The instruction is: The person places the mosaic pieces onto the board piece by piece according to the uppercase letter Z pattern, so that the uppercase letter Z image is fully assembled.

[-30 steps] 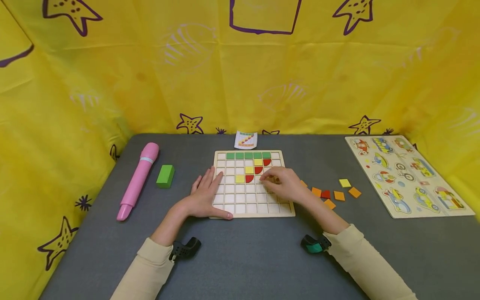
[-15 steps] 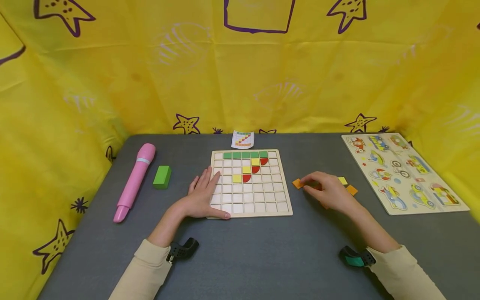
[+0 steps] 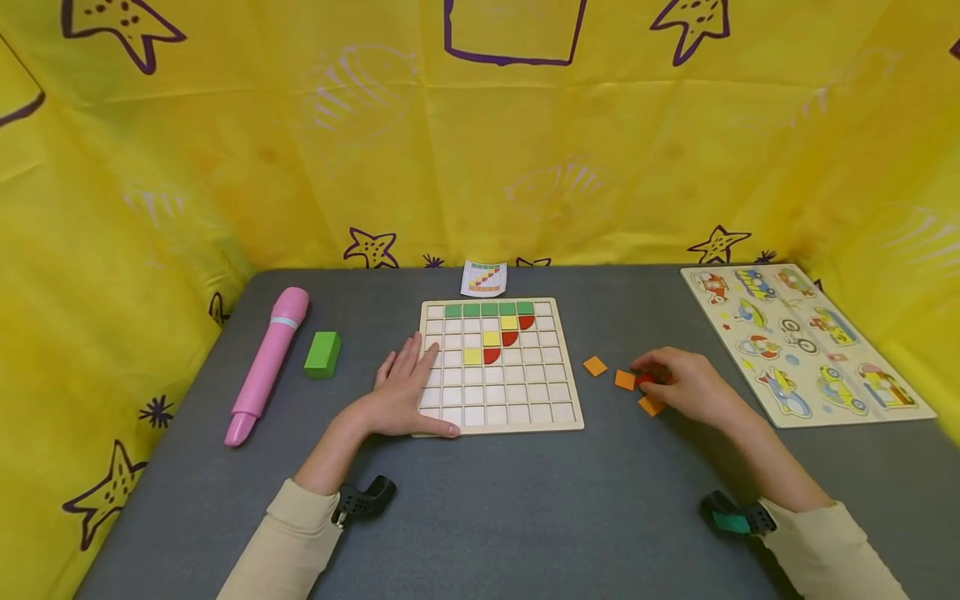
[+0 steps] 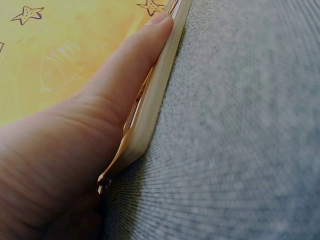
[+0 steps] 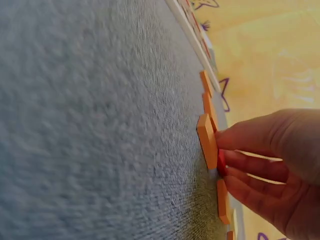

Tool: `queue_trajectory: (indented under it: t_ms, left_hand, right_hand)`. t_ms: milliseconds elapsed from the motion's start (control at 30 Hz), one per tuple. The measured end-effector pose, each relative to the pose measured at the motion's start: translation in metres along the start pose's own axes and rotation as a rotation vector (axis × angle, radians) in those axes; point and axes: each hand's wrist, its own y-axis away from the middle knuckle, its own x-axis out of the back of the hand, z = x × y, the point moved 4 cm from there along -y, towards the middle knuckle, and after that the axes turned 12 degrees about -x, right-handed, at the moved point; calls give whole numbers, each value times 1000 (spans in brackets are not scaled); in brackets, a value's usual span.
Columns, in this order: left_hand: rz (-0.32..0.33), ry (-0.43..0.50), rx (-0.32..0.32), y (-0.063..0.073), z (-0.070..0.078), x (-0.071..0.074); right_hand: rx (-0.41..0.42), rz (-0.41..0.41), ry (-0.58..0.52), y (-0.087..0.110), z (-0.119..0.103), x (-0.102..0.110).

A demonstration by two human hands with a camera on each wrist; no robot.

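My left hand [image 3: 401, 392] lies with spread fingers on the left side of a wooden grid board [image 3: 531, 393]; its thumb [image 4: 142, 52] runs along the near edge. Green squares [image 3: 489, 310] fill part of the board's top row, with yellow squares [image 3: 472, 357] and red quarter-round tiles [image 3: 491, 357] stepping diagonally below. Right of the board, my right hand [image 3: 686, 383] pinches a red tile [image 5: 221, 164] between thumb and fingers, low at the table. Orange tiles lie around it, one [image 3: 595, 366] nearest the board, another [image 3: 624, 380] beside the fingertips and one [image 3: 650, 406] in front.
A small pattern card [image 3: 483, 279] lies behind the board. To the left are a green block [image 3: 322, 355] and a pink microphone-shaped toy [image 3: 267, 367]. A wooden picture puzzle [image 3: 806, 346] lies at the right. A yellow patterned cloth [image 3: 480, 167] hangs behind the table.
My right hand has moved right, from over the board past the orange tiles to the red tile. The left hand stays on the board. The view has shifted slightly.
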Motion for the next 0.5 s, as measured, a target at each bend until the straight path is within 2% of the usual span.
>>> queue_trajectory:
  t_ms: [167,300,367,500]
  left_hand:
    - [-2,4,2,0,0,0]
    - [-5,4,3,0,1,1]
    - [-7,2,4,0,0,1]
    - [-9,8,5,1,0,1]
  right_hand:
    - [-35,53,36,-6,5,3]
    - [-67,44,19,-6,10,6]
    - [-51,31,14,-5,10,8]
    - [52,-4,40,-1,8,8]
